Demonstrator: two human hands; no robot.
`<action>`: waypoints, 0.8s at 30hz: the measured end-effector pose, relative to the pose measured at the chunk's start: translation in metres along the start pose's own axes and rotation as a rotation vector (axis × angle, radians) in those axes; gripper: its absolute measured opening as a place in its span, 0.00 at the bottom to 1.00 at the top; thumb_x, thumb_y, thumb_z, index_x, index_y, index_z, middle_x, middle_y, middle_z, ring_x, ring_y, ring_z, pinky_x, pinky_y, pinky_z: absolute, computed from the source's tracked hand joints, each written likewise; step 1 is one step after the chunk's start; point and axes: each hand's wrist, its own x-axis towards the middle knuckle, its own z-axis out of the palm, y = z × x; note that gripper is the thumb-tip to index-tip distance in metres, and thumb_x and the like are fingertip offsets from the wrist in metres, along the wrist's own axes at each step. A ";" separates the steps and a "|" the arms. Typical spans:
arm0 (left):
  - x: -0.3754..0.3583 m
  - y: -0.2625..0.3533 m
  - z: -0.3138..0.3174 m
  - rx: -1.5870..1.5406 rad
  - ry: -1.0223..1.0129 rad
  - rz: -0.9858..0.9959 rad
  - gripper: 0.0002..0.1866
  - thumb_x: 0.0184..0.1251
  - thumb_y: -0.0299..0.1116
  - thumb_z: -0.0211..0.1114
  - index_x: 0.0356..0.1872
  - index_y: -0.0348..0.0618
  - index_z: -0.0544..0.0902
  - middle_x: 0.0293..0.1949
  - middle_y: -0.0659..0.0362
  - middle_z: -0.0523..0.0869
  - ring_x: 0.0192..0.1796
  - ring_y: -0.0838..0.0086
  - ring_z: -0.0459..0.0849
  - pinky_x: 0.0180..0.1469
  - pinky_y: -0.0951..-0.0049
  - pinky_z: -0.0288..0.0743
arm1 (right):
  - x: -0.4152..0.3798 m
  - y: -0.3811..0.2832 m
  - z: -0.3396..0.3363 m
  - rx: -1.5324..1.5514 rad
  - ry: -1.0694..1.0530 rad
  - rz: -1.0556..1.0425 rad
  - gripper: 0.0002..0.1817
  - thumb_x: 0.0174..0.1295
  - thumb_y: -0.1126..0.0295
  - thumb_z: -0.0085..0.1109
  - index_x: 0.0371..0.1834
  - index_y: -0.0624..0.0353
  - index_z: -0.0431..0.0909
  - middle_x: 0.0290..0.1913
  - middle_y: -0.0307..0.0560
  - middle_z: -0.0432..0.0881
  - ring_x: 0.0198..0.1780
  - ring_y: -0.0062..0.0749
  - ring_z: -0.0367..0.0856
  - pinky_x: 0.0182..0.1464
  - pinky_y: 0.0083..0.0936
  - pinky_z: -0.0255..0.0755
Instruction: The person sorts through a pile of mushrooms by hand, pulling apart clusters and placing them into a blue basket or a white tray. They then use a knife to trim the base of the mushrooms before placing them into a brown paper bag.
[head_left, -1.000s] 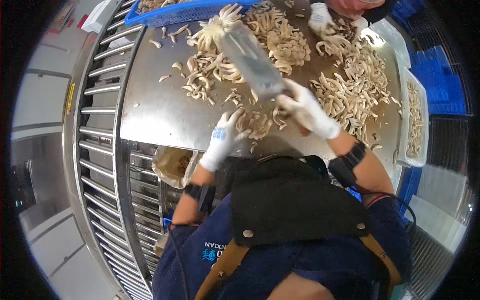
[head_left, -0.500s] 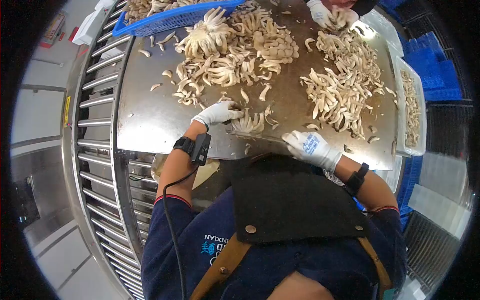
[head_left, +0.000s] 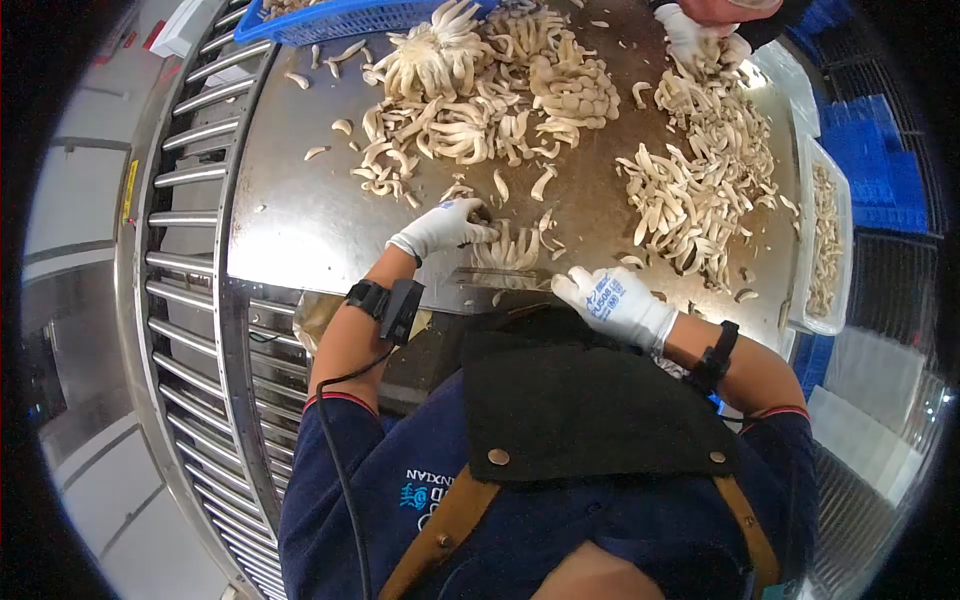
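My left hand (head_left: 447,227), in a white glove, has its fingers closed on the far side of a small mushroom cluster (head_left: 508,250) lying on the steel table. My right hand (head_left: 614,302), also gloved, is closed round the end of a knife (head_left: 505,280). Its handle is hidden in my fist. The blade lies flat and sideways along the near side of the cluster, close to the table edge. Beyond my hands is a heap of mushroom clusters (head_left: 480,110), one large clump standing on top. A pile of separated mushrooms (head_left: 700,200) spreads to the right.
A blue basket (head_left: 360,22) of mushrooms stands at the far left of the table (head_left: 290,230). At the right edge sits a white tray (head_left: 843,240) with mushroom pieces. A co-worker's gloved hands (head_left: 690,40) handle mushrooms at the far right. Metal rollers (head_left: 185,220) run along the left.
The view has shifted slightly, so the table contents appear a little to the right. My right hand and the knife have moved slightly left relative to the cluster. My left hand stays at the cluster.
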 end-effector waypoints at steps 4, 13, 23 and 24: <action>-0.001 0.000 0.003 0.050 -0.026 0.032 0.36 0.59 0.51 0.70 0.61 0.32 0.74 0.56 0.40 0.81 0.60 0.51 0.79 0.60 0.64 0.72 | 0.002 -0.013 0.001 -0.030 -0.109 0.066 0.14 0.64 0.72 0.48 0.53 0.54 0.68 0.36 0.52 0.78 0.29 0.46 0.85 0.26 0.40 0.80; 0.021 -0.003 0.004 0.153 0.054 0.069 0.29 0.61 0.48 0.68 0.53 0.33 0.79 0.49 0.41 0.84 0.55 0.52 0.82 0.55 0.61 0.74 | 0.017 0.005 0.021 -0.061 0.058 -0.039 0.14 0.64 0.72 0.48 0.53 0.55 0.71 0.35 0.49 0.79 0.29 0.43 0.85 0.27 0.38 0.80; 0.027 0.010 0.044 0.149 0.061 0.208 0.38 0.59 0.51 0.71 0.65 0.37 0.70 0.57 0.41 0.81 0.59 0.52 0.80 0.59 0.62 0.73 | -0.007 0.014 0.031 -0.052 0.053 -0.088 0.16 0.63 0.71 0.48 0.54 0.55 0.69 0.34 0.47 0.78 0.29 0.42 0.85 0.27 0.38 0.80; 0.029 0.012 0.045 0.150 0.040 0.177 0.37 0.60 0.50 0.71 0.65 0.37 0.71 0.56 0.41 0.81 0.59 0.52 0.80 0.59 0.62 0.73 | -0.006 0.013 0.030 -0.053 0.048 -0.081 0.16 0.63 0.71 0.49 0.54 0.55 0.69 0.34 0.48 0.78 0.29 0.42 0.85 0.27 0.38 0.80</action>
